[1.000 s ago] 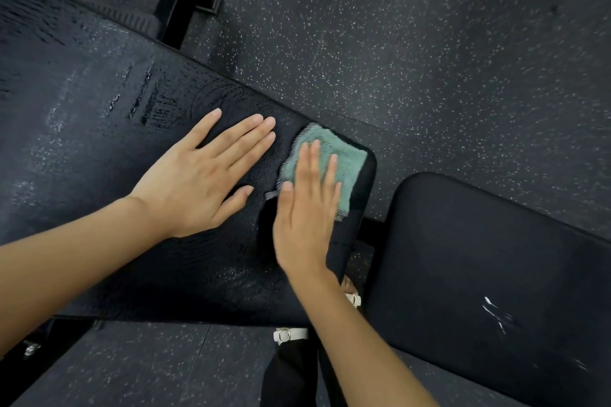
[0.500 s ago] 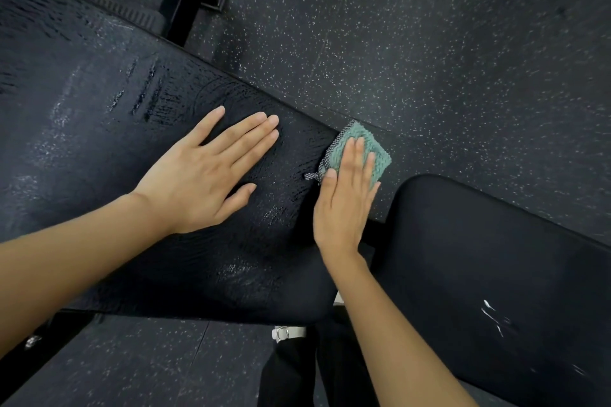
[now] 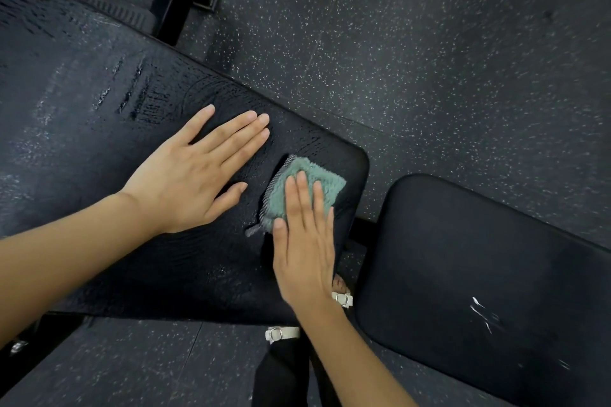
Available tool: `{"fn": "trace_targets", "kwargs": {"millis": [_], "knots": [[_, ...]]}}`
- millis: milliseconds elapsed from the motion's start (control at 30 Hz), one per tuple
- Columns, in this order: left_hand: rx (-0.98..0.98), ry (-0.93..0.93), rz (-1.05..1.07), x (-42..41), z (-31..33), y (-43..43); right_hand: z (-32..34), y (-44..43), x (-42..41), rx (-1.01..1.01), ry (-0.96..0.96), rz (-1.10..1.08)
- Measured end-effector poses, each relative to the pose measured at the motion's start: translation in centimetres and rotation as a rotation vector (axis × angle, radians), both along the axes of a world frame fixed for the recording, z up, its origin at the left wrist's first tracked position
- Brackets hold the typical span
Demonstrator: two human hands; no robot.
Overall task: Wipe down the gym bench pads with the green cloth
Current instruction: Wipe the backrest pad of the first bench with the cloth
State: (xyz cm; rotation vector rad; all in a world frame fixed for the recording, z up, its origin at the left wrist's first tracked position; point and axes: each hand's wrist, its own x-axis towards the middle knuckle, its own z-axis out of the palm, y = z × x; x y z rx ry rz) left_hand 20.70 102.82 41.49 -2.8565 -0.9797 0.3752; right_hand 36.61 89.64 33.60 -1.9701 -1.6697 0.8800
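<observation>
Bench pad, long section [image 3: 82, 149]: black, cracked surface with a wet sheen, running from upper left toward centre. Left hand [image 3: 191, 175] lies flat on it, palm down, fingers straight and slightly fanned, gripping nothing. Just beside it to the right, the green cloth [image 3: 297, 187], folded, sits on the pad's rounded end. Right hand [image 3: 305, 241] presses flat on the cloth, fingers extended and close together. Second pad [image 3: 479, 274] stands apart at right, bearing white scuffs. Speckled floor [image 3: 429, 43] lies beyond.
</observation>
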Motion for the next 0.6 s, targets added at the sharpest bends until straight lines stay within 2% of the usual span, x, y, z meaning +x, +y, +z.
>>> {"fn": "trace_targets", "kwargs": {"millis": [200, 367, 467, 600], "knots": [[0.001, -0.001, -0.001, 0.0, -0.1, 0.0, -1.9, 4.2, 3.9, -0.071, -0.001, -0.221], [0.003, -0.013, 0.008, -0.1, -0.2, -0.1, -1.1, 5.4, 2.5, -0.121, 0.097, -0.398], [0.002, -0.017, 0.010, 0.0, -0.3, -0.1, -0.6, 3.6, 0.8, -0.093, 0.082, -0.373], [0.008, -0.012, 0.014, -0.1, -0.2, -0.1, 0.5, -1.9, -1.8, -0.058, 0.096, -0.198]]}}
